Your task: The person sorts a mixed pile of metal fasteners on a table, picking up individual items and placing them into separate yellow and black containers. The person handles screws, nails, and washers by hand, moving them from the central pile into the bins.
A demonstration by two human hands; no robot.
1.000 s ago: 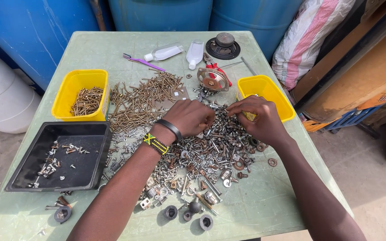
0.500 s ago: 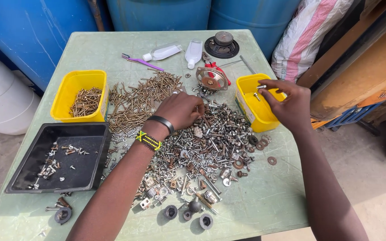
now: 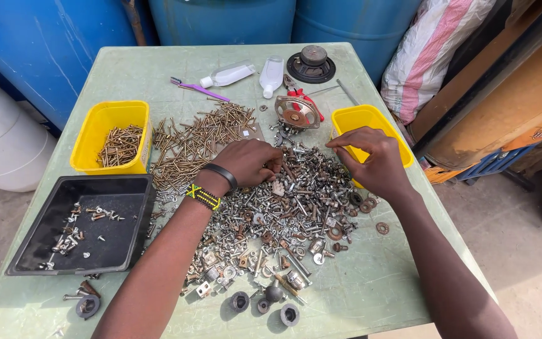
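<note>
A big heap of mixed silver and rusty bolts, nuts and washers [image 3: 296, 207] covers the middle of the green table [image 3: 377, 295]. My left hand [image 3: 249, 160], with a black band and a beaded bracelet at the wrist, rests on the heap's far-left side, fingers curled down into the pieces; what they hold is hidden. My right hand [image 3: 374, 160] hovers over the heap's right edge, just in front of the right yellow bin [image 3: 362, 119], fingers bent and apart with nothing seen in them.
A pile of brass screws [image 3: 196, 141] lies left of the heap, beside a left yellow bin [image 3: 111, 135] of screws and a black tray [image 3: 83, 223]. Two speakers [image 3: 312, 64], red pliers, white bottles [image 3: 227, 75] and a purple toothbrush lie at the back. Blue barrels stand behind.
My right hand went from the heap to over the right yellow bin, then came back toward the heap's right edge. My left hand stayed on the heap.
</note>
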